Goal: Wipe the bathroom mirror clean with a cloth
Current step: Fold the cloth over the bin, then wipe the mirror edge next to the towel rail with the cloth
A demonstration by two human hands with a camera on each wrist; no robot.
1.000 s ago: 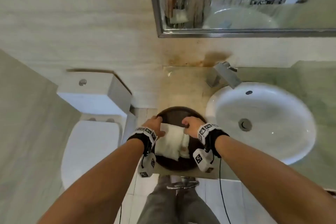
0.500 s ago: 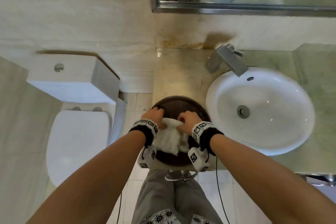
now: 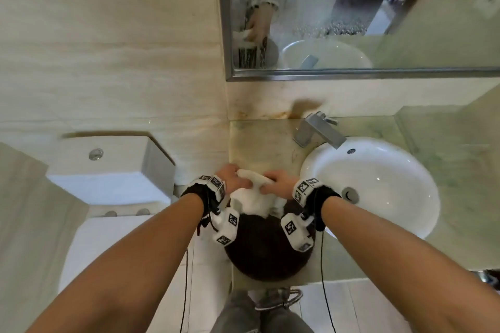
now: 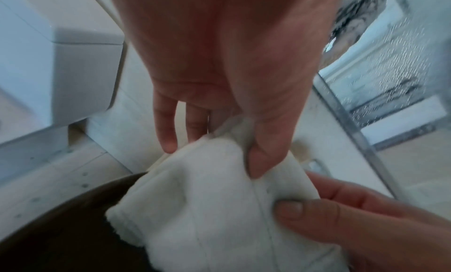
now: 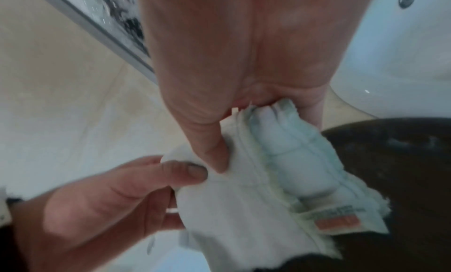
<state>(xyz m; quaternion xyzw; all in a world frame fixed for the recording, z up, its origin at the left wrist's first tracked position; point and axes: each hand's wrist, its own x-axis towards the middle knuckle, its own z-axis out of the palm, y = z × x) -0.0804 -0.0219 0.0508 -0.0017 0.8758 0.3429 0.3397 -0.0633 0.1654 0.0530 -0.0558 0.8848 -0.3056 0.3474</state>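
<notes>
A: Cloth [image 3: 253, 194]: white, bunched, held up between both hands above the far rim of the dark round bowl [image 3: 266, 251]. Head view, it sits near centre frame, slightly toward 6 o'clock.

B: Left hand [image 3: 230, 180]?

A: It pinches the cloth's top edge, thumb on the near face, forefinger behind. The other fingers [image 4: 165, 129] hang straighter, off the cloth. It is at 9 o'clock of the cloth.

B: Right hand [image 3: 278, 184]?

A: It grips the cloth too, at 3 o'clock, thumb pressed on the fabric, with a rolled fold tucked into the palm. A label with an orange patch [image 5: 338, 221] shows on the cloth's lower edge in the right wrist view.

B: Mirror [image 3: 378, 13]?

A: On the wall at 1 o'clock, metal frame, well apart from both hands. Droplets or specks on the glass, probably water; the view is too blurred to be sure.

B: Rest?

A: White sink [image 3: 378, 186] at 3 o'clock of the bowl, square tap [image 3: 316, 130] at its far edge. Toilet cistern [image 3: 108, 167] at 9 o'clock. The bowl stands on the stone counter [image 3: 265, 140], at its near edge.
</notes>
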